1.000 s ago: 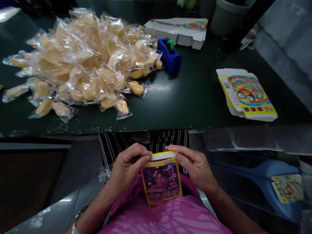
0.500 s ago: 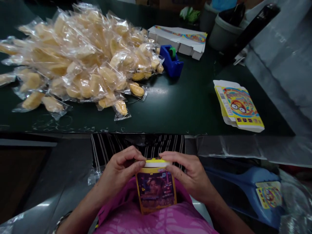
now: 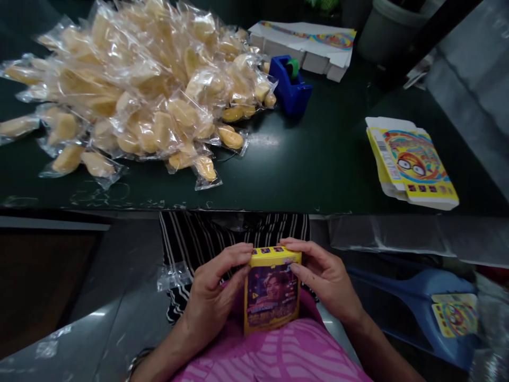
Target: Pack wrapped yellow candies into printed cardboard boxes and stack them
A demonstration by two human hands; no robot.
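A small yellow cardboard box (image 3: 272, 297) with a dark purple printed picture on its front stands upright in my lap, against the pink clothing. My left hand (image 3: 220, 286) grips its upper left corner between thumb and fingers. On the other side, my right hand (image 3: 320, 273) pinches the upper right corner. The top flap lies closed, with a row of small pictures along it. What is inside the box is hidden.
Clear-wrapped yellowish pieces (image 3: 151, 95) form a big heap on the dark green table (image 3: 278, 180). Right of it stand a blue tape dispenser (image 3: 290, 87), a stack of flat white cartons (image 3: 302, 53) and a flattened yellow box (image 3: 415, 164). A blue plastic stool (image 3: 421, 313) is at lower right.
The box's top flap, which showed a white edge before, has come down closed. Both hands still hold the top corners. The view has shifted slightly.
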